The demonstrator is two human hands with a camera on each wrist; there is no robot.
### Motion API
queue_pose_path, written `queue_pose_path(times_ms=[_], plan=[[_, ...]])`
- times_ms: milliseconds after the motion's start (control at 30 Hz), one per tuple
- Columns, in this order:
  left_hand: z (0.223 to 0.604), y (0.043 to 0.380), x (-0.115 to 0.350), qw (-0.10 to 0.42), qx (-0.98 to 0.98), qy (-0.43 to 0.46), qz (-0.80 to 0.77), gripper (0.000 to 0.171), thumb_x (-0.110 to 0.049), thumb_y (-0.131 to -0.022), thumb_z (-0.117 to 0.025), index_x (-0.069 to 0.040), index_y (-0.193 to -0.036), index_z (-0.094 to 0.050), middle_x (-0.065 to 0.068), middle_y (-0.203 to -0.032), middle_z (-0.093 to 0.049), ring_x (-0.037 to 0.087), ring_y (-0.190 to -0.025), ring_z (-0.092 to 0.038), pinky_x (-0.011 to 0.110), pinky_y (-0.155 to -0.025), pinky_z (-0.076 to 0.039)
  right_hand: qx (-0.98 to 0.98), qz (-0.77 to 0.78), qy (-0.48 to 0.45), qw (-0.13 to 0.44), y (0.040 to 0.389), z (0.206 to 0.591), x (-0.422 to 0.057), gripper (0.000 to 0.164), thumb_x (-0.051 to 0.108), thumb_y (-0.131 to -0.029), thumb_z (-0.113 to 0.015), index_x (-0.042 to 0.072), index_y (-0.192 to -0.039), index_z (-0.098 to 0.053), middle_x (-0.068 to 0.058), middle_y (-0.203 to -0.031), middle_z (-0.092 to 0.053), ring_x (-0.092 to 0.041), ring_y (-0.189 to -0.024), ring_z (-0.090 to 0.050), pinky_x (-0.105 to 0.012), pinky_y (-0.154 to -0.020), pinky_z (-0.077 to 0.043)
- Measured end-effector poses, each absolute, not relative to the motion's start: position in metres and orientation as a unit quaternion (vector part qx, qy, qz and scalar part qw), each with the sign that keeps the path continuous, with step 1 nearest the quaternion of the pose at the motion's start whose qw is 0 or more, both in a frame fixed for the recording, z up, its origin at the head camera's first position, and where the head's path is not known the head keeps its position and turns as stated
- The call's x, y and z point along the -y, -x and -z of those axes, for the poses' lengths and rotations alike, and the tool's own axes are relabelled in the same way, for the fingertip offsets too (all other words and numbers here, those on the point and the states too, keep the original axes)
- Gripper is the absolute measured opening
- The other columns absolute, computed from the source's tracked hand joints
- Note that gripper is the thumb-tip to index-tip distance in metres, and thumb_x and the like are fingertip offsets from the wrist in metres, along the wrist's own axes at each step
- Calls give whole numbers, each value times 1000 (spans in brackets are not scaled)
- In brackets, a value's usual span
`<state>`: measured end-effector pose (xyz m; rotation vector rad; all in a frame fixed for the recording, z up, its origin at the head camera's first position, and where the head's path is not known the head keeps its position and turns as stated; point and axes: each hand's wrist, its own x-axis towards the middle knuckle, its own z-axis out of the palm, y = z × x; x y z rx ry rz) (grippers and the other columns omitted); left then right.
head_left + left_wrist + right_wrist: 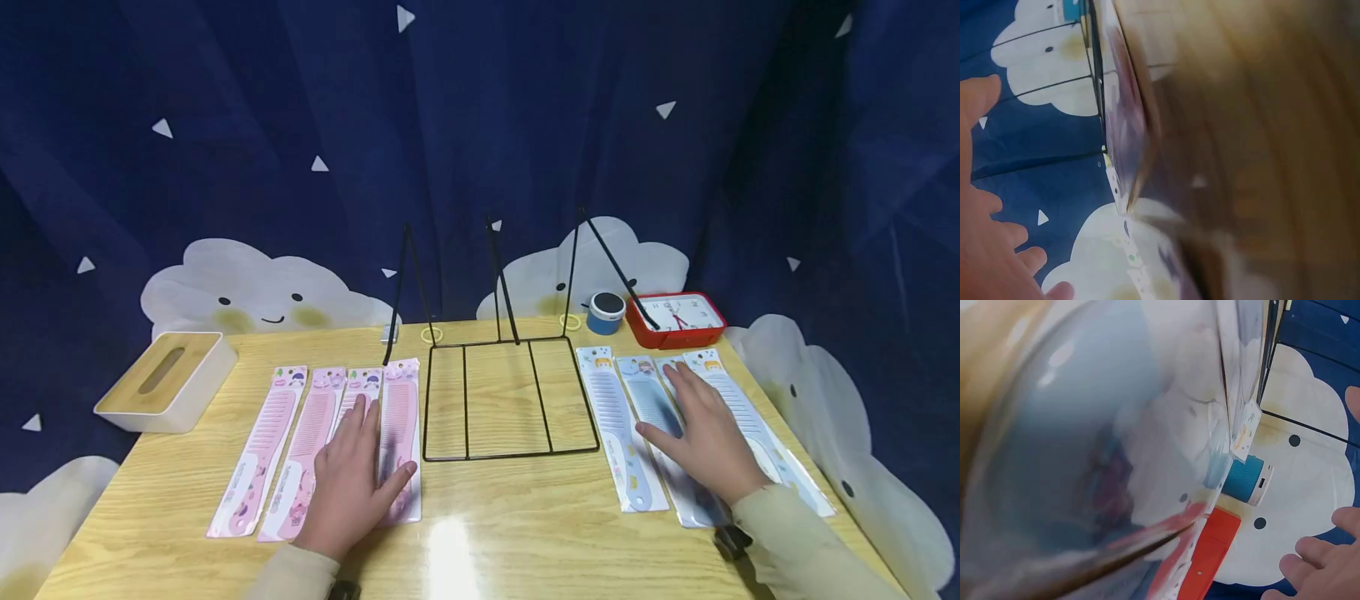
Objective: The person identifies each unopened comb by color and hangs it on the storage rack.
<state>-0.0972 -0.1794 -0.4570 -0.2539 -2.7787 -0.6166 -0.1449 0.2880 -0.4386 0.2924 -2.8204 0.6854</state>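
Observation:
My left hand (351,479) is over the packaged pink combs on the left half of the table, fingers extended and thumb spread to the right. It overlaps a pink comb (365,381) and partly covers the rightmost pink comb (400,408). On the other side, my right hand (708,433) spreads its fingers over the packaged blue combs, hiding part of a blue comb (651,400). Another blue comb (617,425) lies just left of that hand. Neither hand holds anything. Between them a black wire rack (467,400) stands with upright rods at its back.
A white tissue box (183,408) with a wooden lid sits at the left. Behind the blue combs are a small blue speaker (604,315) and a red clock (678,335). Two yellow rings (431,335) lie by the rack's back edge. A dark blue curtain (480,125) hangs behind the table.

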Motion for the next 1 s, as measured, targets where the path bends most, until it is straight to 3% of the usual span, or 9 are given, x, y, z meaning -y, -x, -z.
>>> queue_pose_path(times_ms=[233,433,667,900,1000], plan=[[465,105,165,122,954,80,263,106,-44,-82,-80,1,-158,-22,22,-163,-23,46,-144,-29,72,-105,-30,953,-275,-78,99,163,442,-289,91,41,-86,-78,-2,-153,-32,-31,-154,-32,-54,-138,-30,-70,-108,-28],[470,109,160,75,963,80,247,106,-34,-71,-90,-1,-154,-34,23,-147,-47,47,-127,-47,63,-104,-39,954,-289,-47,60,177,443,-285,91,41,-88,-76,0,-155,-29,-31,-154,-32,-53,-139,-29,-70,-109,-28],[471,106,162,32,975,76,204,88,-28,-73,-85,-6,-148,-46,16,-138,-57,40,-118,-54,57,-87,-45,957,-284,-35,48,185,445,-281,90,37,-88,-76,0,-155,-29,-31,-153,-33,-52,-139,-30,-68,-110,-27],[468,105,165,32,975,74,207,81,-32,-75,-82,-8,-146,-50,12,-139,-57,36,-119,-54,53,-86,-42,955,-295,-10,8,197,447,-279,89,37,-89,-73,-1,-155,-27,-31,-154,-32,-52,-142,-25,-68,-113,-23],[469,108,163,52,970,75,227,79,-34,-77,-82,-8,-145,-50,12,-138,-58,36,-118,-54,54,-87,-42,954,-299,-7,2,207,449,-279,84,36,-90,-72,-2,-153,-32,-29,-152,-37,-49,-140,-31,-66,-112,-26]])
